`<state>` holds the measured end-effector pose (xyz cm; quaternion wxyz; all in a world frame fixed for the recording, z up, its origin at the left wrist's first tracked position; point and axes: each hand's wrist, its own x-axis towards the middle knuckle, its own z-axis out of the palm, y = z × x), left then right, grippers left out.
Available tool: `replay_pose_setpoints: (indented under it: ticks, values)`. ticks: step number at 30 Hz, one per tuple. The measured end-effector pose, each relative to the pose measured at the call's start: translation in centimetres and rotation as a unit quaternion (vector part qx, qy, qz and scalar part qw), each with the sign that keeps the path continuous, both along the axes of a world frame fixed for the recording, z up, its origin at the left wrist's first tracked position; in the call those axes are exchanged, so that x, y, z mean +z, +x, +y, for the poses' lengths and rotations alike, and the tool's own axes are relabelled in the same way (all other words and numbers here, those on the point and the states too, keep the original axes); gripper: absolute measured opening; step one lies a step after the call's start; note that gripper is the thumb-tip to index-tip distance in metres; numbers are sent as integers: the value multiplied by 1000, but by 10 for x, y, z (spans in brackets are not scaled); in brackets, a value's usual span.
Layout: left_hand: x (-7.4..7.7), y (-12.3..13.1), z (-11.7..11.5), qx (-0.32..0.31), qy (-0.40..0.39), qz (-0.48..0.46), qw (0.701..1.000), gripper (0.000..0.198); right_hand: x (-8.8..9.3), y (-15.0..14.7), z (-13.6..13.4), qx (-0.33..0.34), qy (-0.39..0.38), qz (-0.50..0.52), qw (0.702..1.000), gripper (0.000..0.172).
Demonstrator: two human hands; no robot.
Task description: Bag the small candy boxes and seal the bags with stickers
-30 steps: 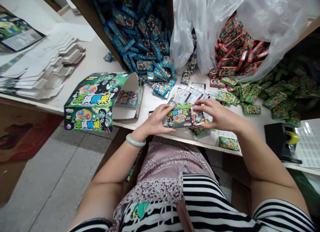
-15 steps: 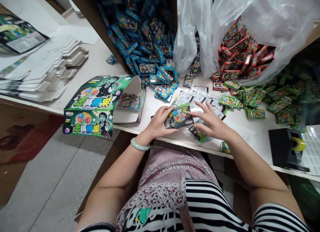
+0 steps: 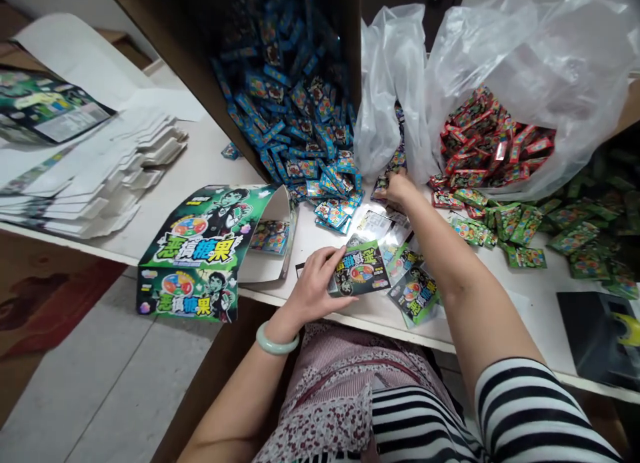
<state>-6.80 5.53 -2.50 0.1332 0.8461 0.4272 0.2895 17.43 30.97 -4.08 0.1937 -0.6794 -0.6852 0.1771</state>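
Note:
My left hand grips a dark green printed card pouch near the table's front edge. Farther back, my right hand reaches to a small dark purple packet at the mouth of a clear plastic bag, its fingers pressed together around the packet. Between my arms lie more printed pouches and clear sleeves. Blue packets spill out behind my left hand. Red packets and green packets lie to the right of my right forearm.
An open green printed box overhangs the front edge at left, with packets inside. Flattened white boxes are stacked farther left. Behind stand a big carton of blue packets and a plastic bag of red ones. A black tape dispenser sits at right.
My right hand has moved from beside the held pouch back to the dark purple packets. My left hand still holds the pouch. The view has shifted slightly.

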Motion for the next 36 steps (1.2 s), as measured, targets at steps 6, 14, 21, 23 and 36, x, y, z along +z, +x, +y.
replay_pose_setpoints:
  ticks: [6,14,21,23,36]
  values:
    - [-1,-9,7,12,4,-10,1000,102,7,15,-19,-17,54,124,991,30]
    - [-3,-16,8,42,41,4,998,100,4,83,-135,-17,-3,371,929,37]
    - [-8,-14,4,20,22,48,998,98,19,114,-224,24,-100,177,979,31]
    - [-6,-12,2,9,10,53,998,99,25,116,-226,74,-31,84,993,42]
    - [-5,-7,-8,-17,-17,19,1000,100,57,100,-242,296,132,97,941,60]
